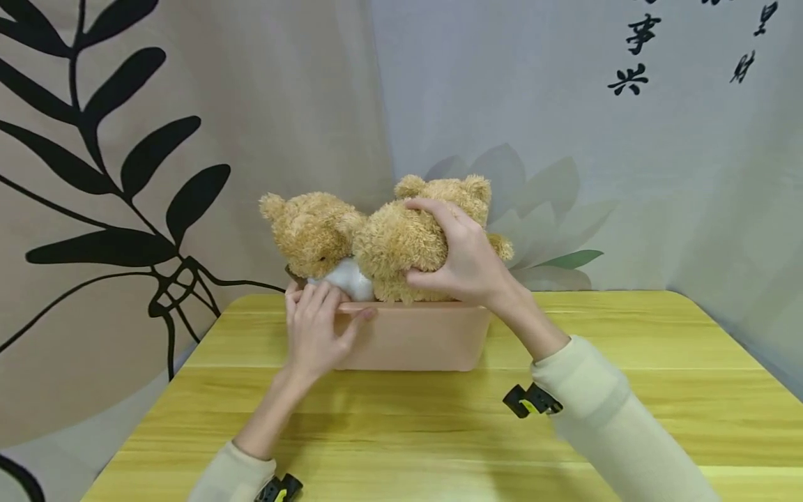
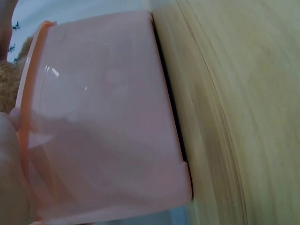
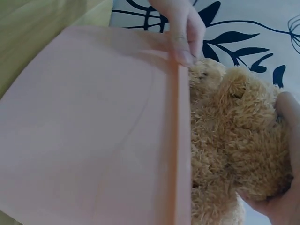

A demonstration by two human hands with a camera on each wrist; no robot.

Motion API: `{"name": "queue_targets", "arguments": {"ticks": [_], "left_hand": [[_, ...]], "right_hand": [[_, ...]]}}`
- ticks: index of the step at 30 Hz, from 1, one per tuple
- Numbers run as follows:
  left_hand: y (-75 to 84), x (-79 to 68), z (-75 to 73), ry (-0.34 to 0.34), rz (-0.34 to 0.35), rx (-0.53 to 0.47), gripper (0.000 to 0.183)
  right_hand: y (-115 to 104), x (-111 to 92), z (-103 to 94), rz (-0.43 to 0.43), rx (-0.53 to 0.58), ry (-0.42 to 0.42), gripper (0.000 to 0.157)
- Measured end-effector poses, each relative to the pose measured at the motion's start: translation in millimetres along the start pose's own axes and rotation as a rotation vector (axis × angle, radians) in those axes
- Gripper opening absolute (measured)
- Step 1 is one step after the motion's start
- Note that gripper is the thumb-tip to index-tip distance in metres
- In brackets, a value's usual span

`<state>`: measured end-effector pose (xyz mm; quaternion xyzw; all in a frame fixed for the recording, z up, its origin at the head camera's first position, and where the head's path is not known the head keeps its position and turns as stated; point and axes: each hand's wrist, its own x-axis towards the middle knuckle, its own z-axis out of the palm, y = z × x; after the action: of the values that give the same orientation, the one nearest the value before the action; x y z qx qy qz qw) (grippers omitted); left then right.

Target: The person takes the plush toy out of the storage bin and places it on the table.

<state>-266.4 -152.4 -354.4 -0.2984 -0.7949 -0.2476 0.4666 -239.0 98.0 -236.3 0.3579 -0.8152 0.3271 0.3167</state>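
A pink plastic bin [image 1: 414,338] stands on the table, with fuzzy tan teddy bears rising above its rim. At the left, one teddy bear [image 1: 310,233] leans its head over a white patch. My left hand [image 1: 316,328] grips the bin's front left rim, fingers over the edge and thumb outside. My right hand [image 1: 467,261] holds a rounded plush part of a teddy bear [image 1: 398,244], thumb below and fingers above. Behind it shows an eared teddy bear head [image 1: 445,189]; whether both parts belong to one bear I cannot tell. The bears' lower parts are hidden inside the bin.
The wooden table [image 1: 401,432] extends in front of the bin and to both sides. Close behind the table hangs a pale curtain [image 1: 301,104] printed with dark leaves and characters. A small black device [image 1: 532,401] sits on each sleeve cuff.
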Motion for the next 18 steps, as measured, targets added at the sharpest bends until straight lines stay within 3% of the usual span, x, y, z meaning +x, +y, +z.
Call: {"name": "queue_targets", "arguments": {"ticks": [7, 18], "left_hand": [[-2.6, 0.5, -0.6, 0.010, 0.016, 0.024, 0.068], [-2.6, 1.1, 0.2, 0.039, 0.024, 0.000, 0.063]], "right_hand": [[-8.8, 6.1, -17.0, -0.039, 0.018, 0.101, 0.083], [-25.2, 23.2, -59.6, -0.259, -0.078, 0.339, 0.075]]}}
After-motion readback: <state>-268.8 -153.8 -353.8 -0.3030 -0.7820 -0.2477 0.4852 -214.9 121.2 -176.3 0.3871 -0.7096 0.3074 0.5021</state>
